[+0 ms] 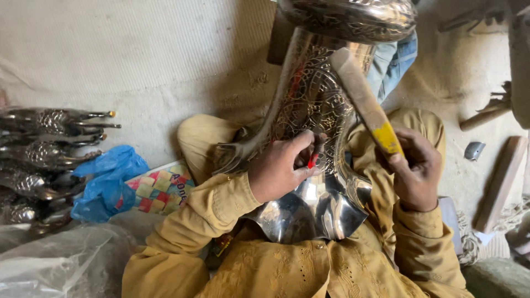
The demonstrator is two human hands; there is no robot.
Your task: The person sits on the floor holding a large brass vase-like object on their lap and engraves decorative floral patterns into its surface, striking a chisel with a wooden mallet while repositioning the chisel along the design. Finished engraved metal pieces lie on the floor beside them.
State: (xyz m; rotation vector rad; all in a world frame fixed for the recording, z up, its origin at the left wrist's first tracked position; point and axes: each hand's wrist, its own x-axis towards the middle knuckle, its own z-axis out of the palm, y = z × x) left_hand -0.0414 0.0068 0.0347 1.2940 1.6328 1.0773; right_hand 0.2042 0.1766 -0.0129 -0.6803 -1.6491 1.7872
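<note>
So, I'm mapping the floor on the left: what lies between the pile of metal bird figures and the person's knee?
In the head view, a crumpled blue plastic bag and a colourful checked woven mat lie between the metal bird figures and the knee.

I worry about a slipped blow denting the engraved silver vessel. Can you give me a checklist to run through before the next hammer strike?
1. Left hand pinches the red-tipped chisel against the engraved silver metal vessel: ok.
2. Right hand grips the wooden hammer handle with yellow band: ok.
3. Vessel braced across the lap: ok.
4. Hammer head seated firmly: cannot tell, out of view.
5. Chisel tip exactly on the pattern line: cannot tell.
</note>
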